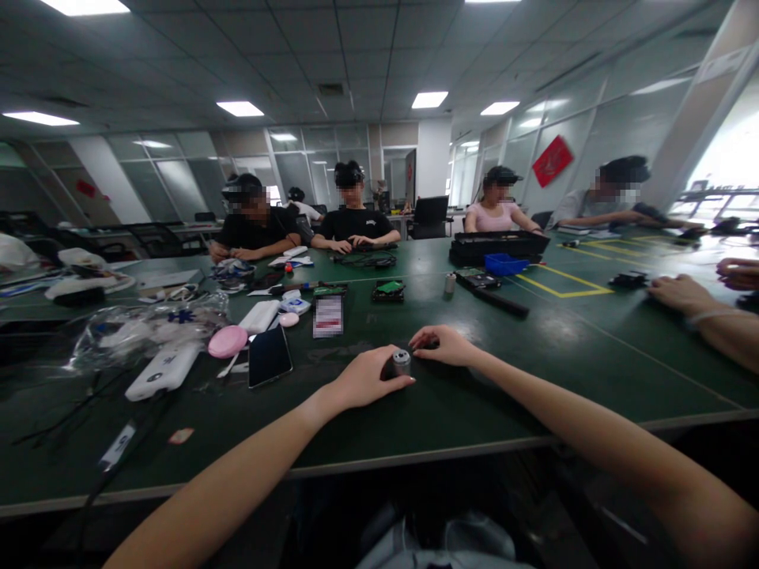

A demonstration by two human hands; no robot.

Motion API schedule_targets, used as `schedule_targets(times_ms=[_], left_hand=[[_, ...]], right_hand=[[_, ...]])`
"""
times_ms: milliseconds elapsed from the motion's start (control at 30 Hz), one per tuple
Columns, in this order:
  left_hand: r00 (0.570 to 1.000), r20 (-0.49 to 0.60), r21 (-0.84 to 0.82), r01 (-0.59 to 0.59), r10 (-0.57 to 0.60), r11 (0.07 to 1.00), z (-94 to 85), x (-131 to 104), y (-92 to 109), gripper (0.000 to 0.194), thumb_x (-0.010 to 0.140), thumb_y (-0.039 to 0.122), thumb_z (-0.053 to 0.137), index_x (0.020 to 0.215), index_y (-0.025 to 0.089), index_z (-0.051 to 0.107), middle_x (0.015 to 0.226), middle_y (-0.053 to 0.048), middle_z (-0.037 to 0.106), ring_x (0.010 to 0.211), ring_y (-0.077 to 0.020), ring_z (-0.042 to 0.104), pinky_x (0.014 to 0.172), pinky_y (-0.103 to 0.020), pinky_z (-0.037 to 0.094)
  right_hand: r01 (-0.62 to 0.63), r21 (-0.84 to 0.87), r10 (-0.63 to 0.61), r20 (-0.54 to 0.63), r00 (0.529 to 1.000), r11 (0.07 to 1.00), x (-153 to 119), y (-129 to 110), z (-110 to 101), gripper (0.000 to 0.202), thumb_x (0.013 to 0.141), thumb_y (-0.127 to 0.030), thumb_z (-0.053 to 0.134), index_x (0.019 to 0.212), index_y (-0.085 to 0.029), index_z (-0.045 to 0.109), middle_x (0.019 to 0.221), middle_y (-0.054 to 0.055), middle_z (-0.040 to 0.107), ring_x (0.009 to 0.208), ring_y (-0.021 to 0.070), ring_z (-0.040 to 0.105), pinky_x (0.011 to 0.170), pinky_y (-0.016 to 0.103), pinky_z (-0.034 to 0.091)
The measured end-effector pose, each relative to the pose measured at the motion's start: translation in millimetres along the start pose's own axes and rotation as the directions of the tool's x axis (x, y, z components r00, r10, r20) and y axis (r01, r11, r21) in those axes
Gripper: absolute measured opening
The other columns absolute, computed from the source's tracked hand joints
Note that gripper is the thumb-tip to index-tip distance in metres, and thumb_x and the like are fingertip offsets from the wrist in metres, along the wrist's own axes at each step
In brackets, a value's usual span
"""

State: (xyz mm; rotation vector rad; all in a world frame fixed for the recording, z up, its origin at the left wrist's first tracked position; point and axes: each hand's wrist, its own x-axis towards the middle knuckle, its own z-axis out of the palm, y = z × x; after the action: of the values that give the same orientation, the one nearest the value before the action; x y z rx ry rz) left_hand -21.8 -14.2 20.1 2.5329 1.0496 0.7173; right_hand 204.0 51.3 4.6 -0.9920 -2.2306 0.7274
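A small silver metal cylinder [402,363] with holes in its top stands upright on the green table [356,427]. My left hand [373,376] is wrapped round its left side, thumb in front and fingers behind. Just right of the cylinder, my right hand [443,346] has its fingers curved and apart, with nothing visible in them. A second, similar cylinder [450,284] stands farther back, near a circuit board device [477,278] and a long black bar [501,302].
On the left lie a dark phone [270,357], a pink disc [228,341], a white case [164,370] and clear plastic bags [118,332]. A blue tray [506,264] sits behind. Another person's hand [681,294] rests at the right. Several people sit across the table.
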Motion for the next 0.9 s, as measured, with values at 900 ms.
schedule_targets(times_ms=[900], left_hand=[[1.000, 0.001, 0.008, 0.015, -0.015, 1.000, 1.0, 0.3, -1.2, 0.034, 0.080, 0.047, 0.060, 0.099, 0.019, 0.058, 0.092, -0.004, 0.063, 0.081, -0.0197, 0.059, 0.070, -0.028, 0.044]], right_hand=[[-0.024, 0.380, 0.073, -0.115, 0.991, 0.925, 1.3, -10.3, 3.5, 0.036, 0.068, -0.034, 0.075, 0.094, -0.013, 0.063, 0.082, 0.006, 0.072, 0.078, 0.0180, 0.068, 0.077, 0.034, 0.052]])
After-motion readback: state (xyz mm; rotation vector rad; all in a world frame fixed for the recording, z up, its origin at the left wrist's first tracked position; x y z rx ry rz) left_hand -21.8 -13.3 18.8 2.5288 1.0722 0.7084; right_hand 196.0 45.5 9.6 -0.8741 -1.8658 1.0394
